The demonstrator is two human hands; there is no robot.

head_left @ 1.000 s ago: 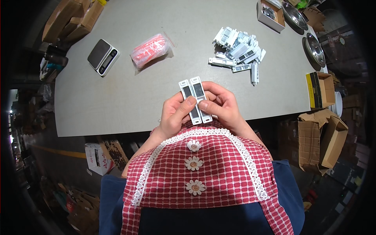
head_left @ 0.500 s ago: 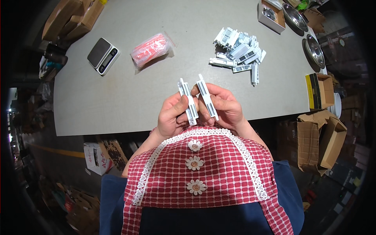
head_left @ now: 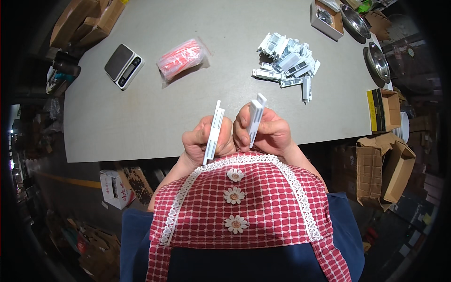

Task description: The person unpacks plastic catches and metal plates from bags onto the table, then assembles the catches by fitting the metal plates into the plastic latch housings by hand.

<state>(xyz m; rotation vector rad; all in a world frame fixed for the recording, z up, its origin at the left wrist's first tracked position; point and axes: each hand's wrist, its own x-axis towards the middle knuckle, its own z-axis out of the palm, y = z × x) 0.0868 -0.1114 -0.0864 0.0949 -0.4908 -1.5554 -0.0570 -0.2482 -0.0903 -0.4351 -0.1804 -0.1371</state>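
Observation:
Just over the table's near edge, my left hand (head_left: 205,138) is closed on a white slotted plastic piece (head_left: 214,134), which stands turned on its narrow side. A second white slotted piece (head_left: 255,117) is gripped in my right hand (head_left: 270,129), tilted with one end up. The two pieces are held apart, side by side. Beyond my right hand lies a loose pile of similar white plastic pieces (head_left: 291,58) on the grey table (head_left: 141,122).
A clear bag of red-and-white sticks (head_left: 181,58) lies left of centre, beside a kitchen scale (head_left: 123,66). Along the right edge are a small-parts box (head_left: 327,21), metal bowls (head_left: 378,61) and an open carton (head_left: 389,110). Cardboard boxes (head_left: 87,23) stand at the far left.
Both hands have rolled the pieces from showing their hollow faces to showing their narrow sides. The left piece has shifted left and down, and the gap between the two has widened.

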